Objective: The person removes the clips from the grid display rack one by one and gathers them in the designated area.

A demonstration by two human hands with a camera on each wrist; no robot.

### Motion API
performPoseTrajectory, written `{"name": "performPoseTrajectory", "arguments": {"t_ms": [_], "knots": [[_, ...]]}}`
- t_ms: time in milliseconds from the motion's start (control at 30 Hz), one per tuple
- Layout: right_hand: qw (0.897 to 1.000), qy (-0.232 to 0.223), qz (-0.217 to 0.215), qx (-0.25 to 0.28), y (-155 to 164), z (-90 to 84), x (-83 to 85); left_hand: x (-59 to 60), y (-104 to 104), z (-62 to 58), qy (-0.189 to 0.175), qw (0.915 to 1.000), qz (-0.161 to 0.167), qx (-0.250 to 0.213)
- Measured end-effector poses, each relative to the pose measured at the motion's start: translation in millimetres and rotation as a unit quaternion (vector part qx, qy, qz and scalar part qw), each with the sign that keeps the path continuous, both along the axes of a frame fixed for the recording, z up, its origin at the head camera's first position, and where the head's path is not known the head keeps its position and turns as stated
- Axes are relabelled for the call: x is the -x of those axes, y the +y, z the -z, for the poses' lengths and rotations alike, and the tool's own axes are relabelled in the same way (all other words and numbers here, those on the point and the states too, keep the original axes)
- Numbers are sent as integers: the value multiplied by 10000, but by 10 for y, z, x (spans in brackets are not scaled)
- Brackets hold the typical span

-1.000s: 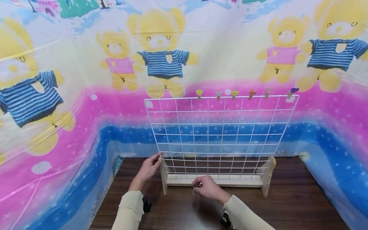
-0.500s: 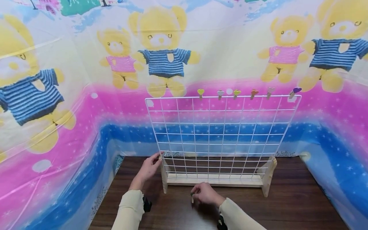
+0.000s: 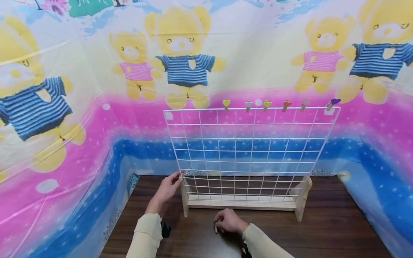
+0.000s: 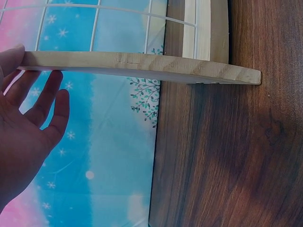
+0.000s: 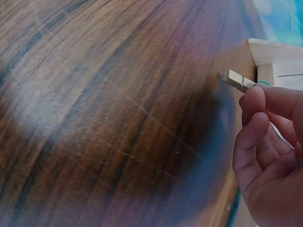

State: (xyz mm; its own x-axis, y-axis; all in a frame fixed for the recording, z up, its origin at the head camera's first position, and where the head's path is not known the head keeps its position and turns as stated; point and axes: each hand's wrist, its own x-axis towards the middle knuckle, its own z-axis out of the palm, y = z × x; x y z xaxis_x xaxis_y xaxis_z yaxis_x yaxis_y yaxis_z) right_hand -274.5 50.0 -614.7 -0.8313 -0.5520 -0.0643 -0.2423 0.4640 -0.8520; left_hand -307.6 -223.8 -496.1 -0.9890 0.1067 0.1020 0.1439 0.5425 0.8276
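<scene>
My left hand (image 3: pixel 167 188) grips the upper end of the left wooden side panel (image 4: pixel 142 65) of a stand. In the left wrist view, its thumb lies on one face and its fingers reach to the other. The stand bears an upright white wire grid (image 3: pixel 235 150). In front of the base, low over the table, my right hand (image 3: pixel 230 220) pinches a small wooden clothespin (image 5: pixel 236 79) between thumb and finger. A bit of green shows on the clothespin at the fingertips; the rest of that end is hidden by the hand.
Several heart-topped clothespins, among them a yellow one (image 3: pixel 226 104) and a purple one (image 3: pixel 334 103), sit along the grid's top wire. The dark wooden table (image 3: pixel 338 229) meets a printed bear cloth (image 3: pixel 258 64) behind and at both sides.
My right hand, with the clothespin pinched in it, has come down and back from the stand's base toward me. My left hand stays on the side panel.
</scene>
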Motion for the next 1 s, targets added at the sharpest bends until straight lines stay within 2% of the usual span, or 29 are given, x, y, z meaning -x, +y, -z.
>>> {"name": "performPoseTrajectory", "arguments": {"t_ms": [200,467,800,1000], "knots": [[9998,135,42,-114,-3,84,-4,-4,13,3,-4,10000,-19,-66],[9989,433,55,-188,-11,168,21,7,0,6,173,9998,106,-58],[9989,441,53,-133,0,166,2,-2,12,16,150,9998,91,-71],[9995,279,113,-15,28,138,12,23,-2,21,143,9998,70,-118]]}}
